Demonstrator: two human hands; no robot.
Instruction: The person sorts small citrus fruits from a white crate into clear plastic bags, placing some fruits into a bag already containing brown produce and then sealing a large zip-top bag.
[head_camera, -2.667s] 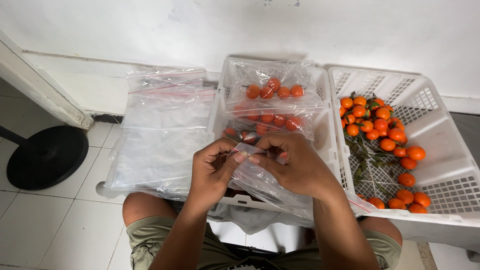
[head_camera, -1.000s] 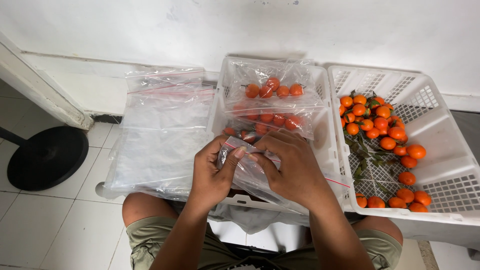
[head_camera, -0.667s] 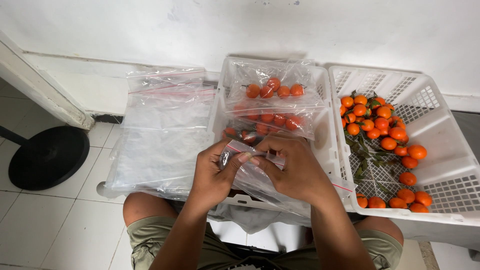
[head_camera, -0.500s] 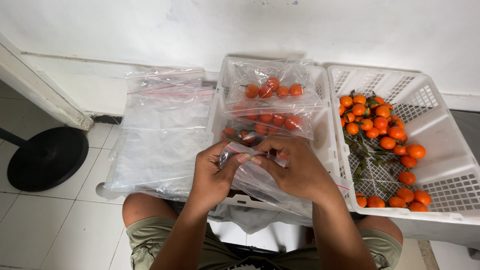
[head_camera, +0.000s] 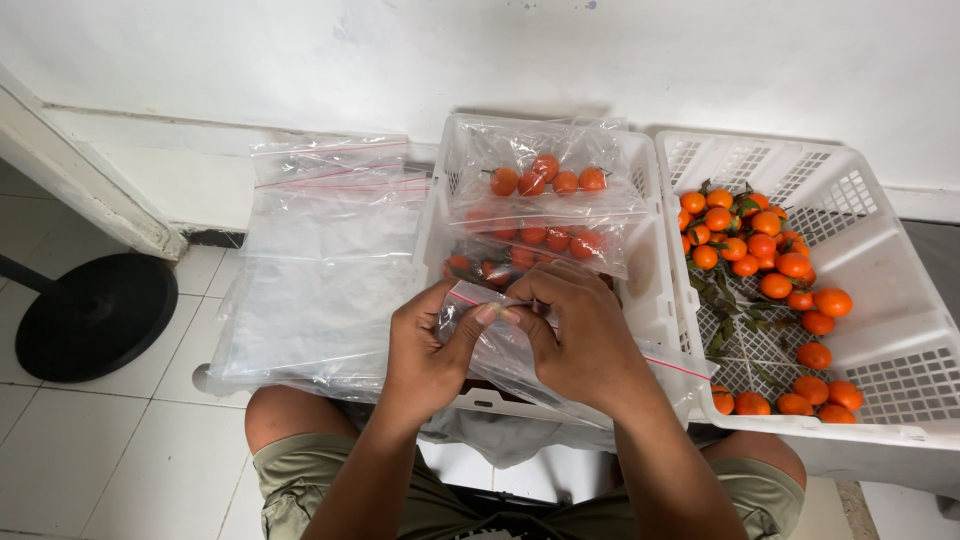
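Note:
A clear zip bag (head_camera: 520, 352) with a red seal strip is held between both hands over the middle white crate (head_camera: 655, 315). My left hand (head_camera: 425, 345) pinches the bag's top edge with thumb and fingers. My right hand (head_camera: 585, 335) grips the same edge from the right, fingertips meeting the left thumb. What the bag holds is hidden under my hands. Behind it, in the same crate, lie filled bags of small orange fruit (head_camera: 545, 180).
A second white crate (head_camera: 880, 250) at the right holds loose orange fruit (head_camera: 765, 245) with green leaves. A stack of empty clear zip bags (head_camera: 325, 260) lies at the left. A black round base (head_camera: 90, 315) stands on the tiled floor. A white wall runs behind.
Both hands have stayed on the bag's top edge, with the fingers shifting slightly along the seal. The crates and the other bags have not moved.

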